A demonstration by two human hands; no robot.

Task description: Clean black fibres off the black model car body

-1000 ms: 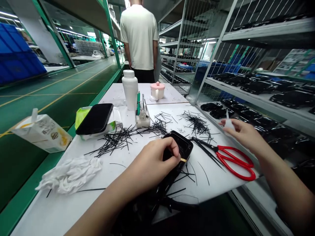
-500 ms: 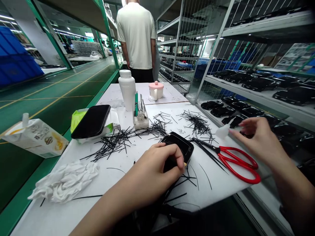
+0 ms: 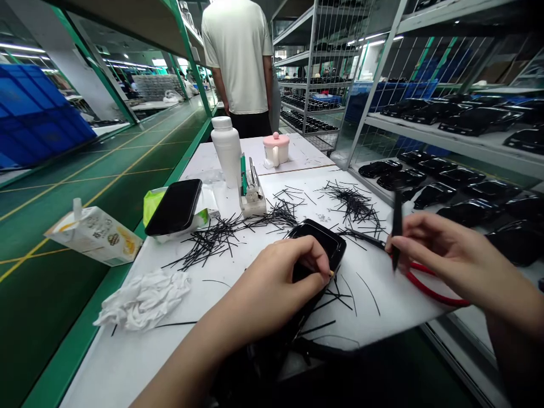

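Milk carton with a straw, white and yellow cardboard (image 3: 96, 235), lies at far left on the green bench edge (image 3: 85, 272). Crumpled white cloth (image 3: 142, 298) sits near-left on the white worktable (image 3: 212, 294). Behind it a black phone (image 3: 174, 207) rests on a green tissue pack (image 3: 152, 199), with a white plastic bottle (image 3: 226, 151) and a pink lidded cup (image 3: 276, 148) further back. Loose black thin strips (image 3: 212, 241) are scattered across the middle of the table.

Left hand (image 3: 272, 289) is closed down on the glossy black moulded plastic part (image 3: 317, 246), centre-near, fingertips pressing its near rim. Right hand (image 3: 450, 258) is pinched around a slim dark upright tool or strip (image 3: 396, 226), just right of the part and apart from it. Red-handled scissors (image 3: 429, 283) lie directly under the right hand, partly hidden. A person in a white shirt (image 3: 240, 54) stands beyond the table, back turned.

Risks, as judged: the part overhangs the near table edge, so easing the left grip could let it slide off; the right wrist hovers over the scissors and could knock them; loose strips may snag or get swept off.
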